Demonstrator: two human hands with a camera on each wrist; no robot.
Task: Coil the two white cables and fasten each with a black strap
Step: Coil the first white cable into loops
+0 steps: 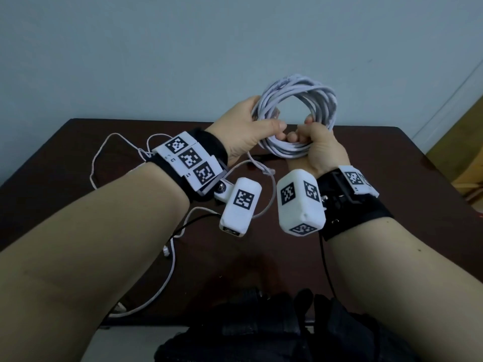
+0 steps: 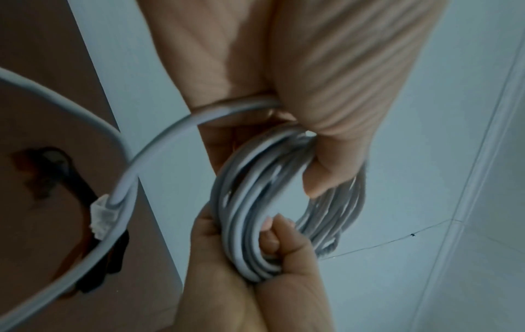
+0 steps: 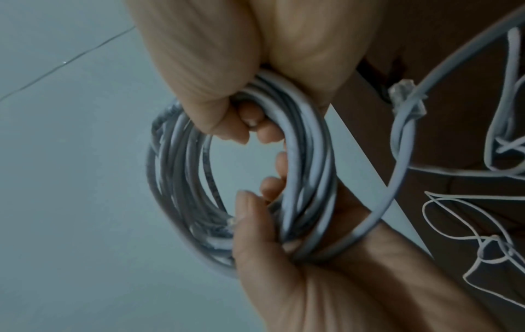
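Both hands hold a coil of thick white cable (image 1: 324, 100) up above the dark brown table (image 1: 392, 158). My left hand (image 1: 261, 121) grips the coil's left side, thumb in front. My right hand (image 1: 305, 131) grips its lower part, fingers curled through the ring. The wrist views show the same coil (image 2: 247, 202) (image 3: 176, 179) in both fists. A loose tail ending in a clear plug (image 1: 270, 172) (image 2: 103, 215) hangs below the hands. The second, thin white cable (image 1: 96, 158) (image 3: 468, 224) lies uncoiled on the table at left. A dark strip, perhaps a black strap (image 2: 85, 197), lies under the tail.
A pale wall stands right behind the table's far edge. A black bag (image 1: 261, 335) sits at the near edge, below my arms. Black wires (image 1: 325, 265) trail from the wrist cameras. Wooden furniture (image 1: 470, 152) stands off to the right.
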